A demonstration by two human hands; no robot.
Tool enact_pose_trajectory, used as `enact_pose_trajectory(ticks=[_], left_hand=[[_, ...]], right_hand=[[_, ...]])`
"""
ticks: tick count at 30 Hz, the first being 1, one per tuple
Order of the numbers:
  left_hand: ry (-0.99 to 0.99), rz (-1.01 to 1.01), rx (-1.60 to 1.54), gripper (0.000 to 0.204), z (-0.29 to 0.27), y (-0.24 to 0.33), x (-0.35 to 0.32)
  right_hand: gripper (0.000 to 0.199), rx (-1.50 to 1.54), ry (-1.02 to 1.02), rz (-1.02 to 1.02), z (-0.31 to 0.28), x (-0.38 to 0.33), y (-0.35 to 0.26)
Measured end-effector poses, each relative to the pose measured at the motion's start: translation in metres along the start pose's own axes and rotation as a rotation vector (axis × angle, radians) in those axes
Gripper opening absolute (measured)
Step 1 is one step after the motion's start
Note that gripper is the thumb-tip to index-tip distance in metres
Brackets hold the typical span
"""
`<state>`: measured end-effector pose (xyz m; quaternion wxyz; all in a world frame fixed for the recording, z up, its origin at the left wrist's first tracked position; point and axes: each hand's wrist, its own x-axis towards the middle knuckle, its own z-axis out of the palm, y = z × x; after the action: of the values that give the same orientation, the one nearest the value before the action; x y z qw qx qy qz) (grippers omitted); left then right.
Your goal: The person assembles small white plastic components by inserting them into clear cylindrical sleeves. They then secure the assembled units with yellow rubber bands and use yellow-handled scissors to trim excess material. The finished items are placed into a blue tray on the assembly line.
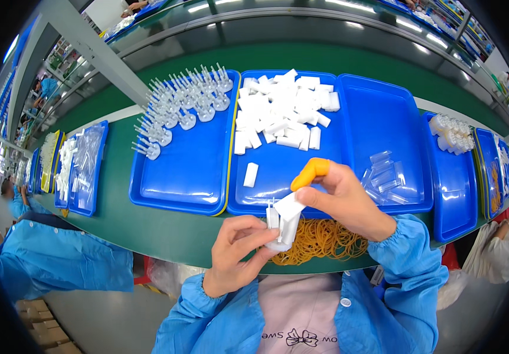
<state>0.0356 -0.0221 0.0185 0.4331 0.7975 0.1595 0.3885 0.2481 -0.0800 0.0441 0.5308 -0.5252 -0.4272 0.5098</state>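
My left hand [239,251] grips a clear plastic pronged base [281,244] from the left, thumb and fingers closed round it. White pieces stand among its thin prongs. From the right, my right hand [343,192] pinches a white block [288,206] between the thumb and an index finger covered by an orange finger cot [311,171]. The block is tilted and sits at the top of the prongs; whether it has slid between them cannot be made out. Just beyond, a single white block [251,175] lies apart in the middle blue tray [254,200].
A heap of white blocks [287,112] fills the middle tray's far part. Similar pronged bases [186,118] stand in the left blue tray [177,183]; clear plastic pieces [384,177] lie in the right one [378,106]. Yellow rubber bands [325,242] are piled below my hands. Co-workers sit on both sides.
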Motion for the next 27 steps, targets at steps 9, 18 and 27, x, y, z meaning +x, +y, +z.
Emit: enact_pose_trajectory(ticks=[9,18,27], left_hand=[[-0.242,0.162,-0.082,0.030,-0.020,-0.007,0.008],[0.085,-0.192,-0.174,0.043,-0.003,0.003,-0.009],[0.062,-0.254,-0.260,0.041,-0.013,-0.010,-0.004]], right_hand=[[0.012,-0.198,-0.127,-0.115,-0.001,-0.002,-0.019],[0.013,0.171,0.074,-0.021,0.034,-0.022,-0.005],[0.018,-0.115,-0.029,-0.013,0.016,-0.015,-0.008]])
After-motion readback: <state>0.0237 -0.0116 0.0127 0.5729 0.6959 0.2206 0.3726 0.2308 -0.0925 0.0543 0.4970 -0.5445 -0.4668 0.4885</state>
